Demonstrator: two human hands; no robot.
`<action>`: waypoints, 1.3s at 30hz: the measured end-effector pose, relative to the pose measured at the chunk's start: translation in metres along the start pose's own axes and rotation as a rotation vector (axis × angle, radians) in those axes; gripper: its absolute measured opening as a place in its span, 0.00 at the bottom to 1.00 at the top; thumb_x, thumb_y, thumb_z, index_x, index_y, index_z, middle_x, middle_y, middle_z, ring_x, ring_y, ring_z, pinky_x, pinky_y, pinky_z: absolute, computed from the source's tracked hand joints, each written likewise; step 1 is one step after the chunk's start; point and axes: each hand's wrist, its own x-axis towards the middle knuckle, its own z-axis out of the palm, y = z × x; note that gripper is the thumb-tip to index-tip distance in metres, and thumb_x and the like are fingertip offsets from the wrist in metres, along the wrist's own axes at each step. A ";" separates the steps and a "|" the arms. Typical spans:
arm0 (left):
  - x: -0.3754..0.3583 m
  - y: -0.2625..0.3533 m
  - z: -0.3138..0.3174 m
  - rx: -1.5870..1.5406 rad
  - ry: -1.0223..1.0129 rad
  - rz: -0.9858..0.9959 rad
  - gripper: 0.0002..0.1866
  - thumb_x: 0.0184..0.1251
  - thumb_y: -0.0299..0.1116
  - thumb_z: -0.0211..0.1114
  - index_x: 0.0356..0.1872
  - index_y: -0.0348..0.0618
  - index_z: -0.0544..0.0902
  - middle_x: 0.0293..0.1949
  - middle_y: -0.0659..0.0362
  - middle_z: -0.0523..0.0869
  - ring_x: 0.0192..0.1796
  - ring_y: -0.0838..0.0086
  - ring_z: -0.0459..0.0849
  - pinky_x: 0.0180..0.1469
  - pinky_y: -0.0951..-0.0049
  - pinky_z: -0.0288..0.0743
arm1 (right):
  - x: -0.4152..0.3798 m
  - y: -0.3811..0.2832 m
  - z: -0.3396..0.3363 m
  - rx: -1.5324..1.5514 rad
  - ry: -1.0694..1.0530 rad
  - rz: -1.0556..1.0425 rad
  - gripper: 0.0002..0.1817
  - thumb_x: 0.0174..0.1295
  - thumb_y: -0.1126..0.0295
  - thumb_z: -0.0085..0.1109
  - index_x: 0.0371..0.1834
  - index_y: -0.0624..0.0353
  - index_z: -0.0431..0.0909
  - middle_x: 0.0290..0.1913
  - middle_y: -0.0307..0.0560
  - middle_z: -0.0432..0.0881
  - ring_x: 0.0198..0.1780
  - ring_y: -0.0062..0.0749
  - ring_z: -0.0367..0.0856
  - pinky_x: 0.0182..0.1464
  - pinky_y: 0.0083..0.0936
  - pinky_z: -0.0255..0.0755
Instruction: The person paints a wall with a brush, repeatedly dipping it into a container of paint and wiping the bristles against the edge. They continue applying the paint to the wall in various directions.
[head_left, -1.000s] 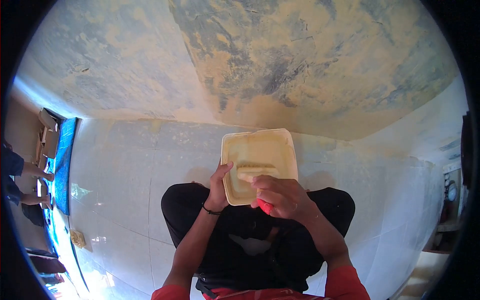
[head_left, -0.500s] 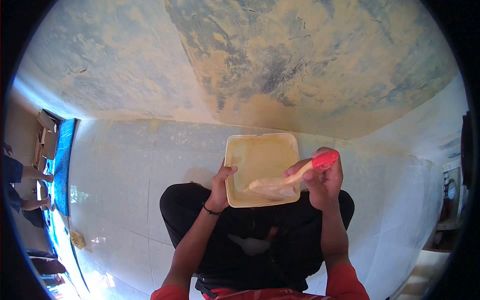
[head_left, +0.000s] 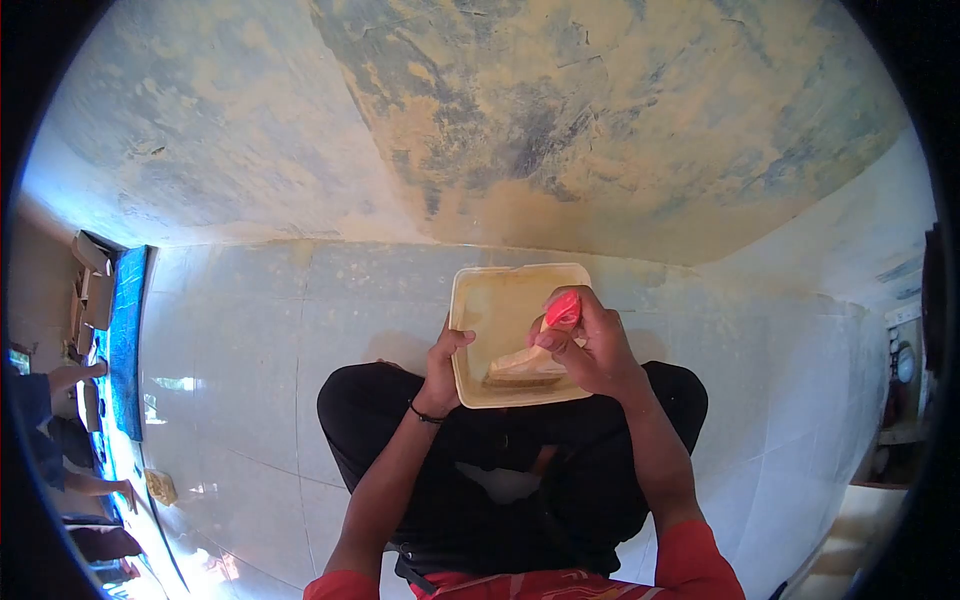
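A cream rectangular tub (head_left: 486, 305) with paint-smeared insides rests over my lap. My left hand (head_left: 443, 368) is closed on its left wall, thumb over the rim. In my right hand (head_left: 600, 350) is a paintbrush (head_left: 525, 368), gripped by its handle, whose red end points up toward the camera. Cream paint coats the brush head, which is down in the lower part of the tub. The right fingers hide part of the handle and the tub's right side.
Ahead rises a wall (head_left: 560, 120) patchy with cream and grey. Pale tiles (head_left: 230, 370) cover the floor. Leftward are a blue strip (head_left: 130, 345), cardboard boxes (head_left: 96, 295), a yellowish lump (head_left: 160, 487) and another person's arm (head_left: 75, 375). Cluttered shelves (head_left: 903, 370) stand at right.
My right hand has moved left over the tub, tipping the brush handle more upright, its head lower in the tub. My left hand keeps its hold. Limbs at the far left have shifted.
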 end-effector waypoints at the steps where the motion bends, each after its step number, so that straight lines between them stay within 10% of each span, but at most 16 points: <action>1: 0.000 0.000 -0.001 0.000 0.000 0.000 0.34 0.54 0.33 0.51 0.65 0.42 0.55 0.60 0.50 0.66 0.63 0.58 0.66 0.63 0.58 0.62 | 0.000 -0.001 0.000 0.000 0.000 0.000 0.21 0.61 0.58 0.57 0.46 0.64 0.65 0.33 0.49 0.80 0.37 0.34 0.83 0.41 0.25 0.75; 27: -0.001 0.004 -0.003 0.001 -0.032 0.018 0.35 0.53 0.33 0.52 0.66 0.42 0.54 0.59 0.49 0.67 0.60 0.59 0.69 0.60 0.59 0.67 | 0.008 0.009 0.009 -0.361 0.084 -0.647 0.23 0.45 0.90 0.58 0.44 0.58 0.65 0.41 0.58 0.80 0.43 0.50 0.82 0.40 0.33 0.81; 39: 0.000 0.003 -0.004 -0.020 -0.029 0.037 0.33 0.55 0.33 0.51 0.65 0.41 0.55 0.58 0.49 0.67 0.60 0.60 0.69 0.62 0.60 0.64 | -0.003 -0.011 0.012 -0.168 -0.052 -0.392 0.10 0.59 0.68 0.57 0.43 0.57 0.72 0.32 0.45 0.83 0.35 0.37 0.85 0.39 0.26 0.76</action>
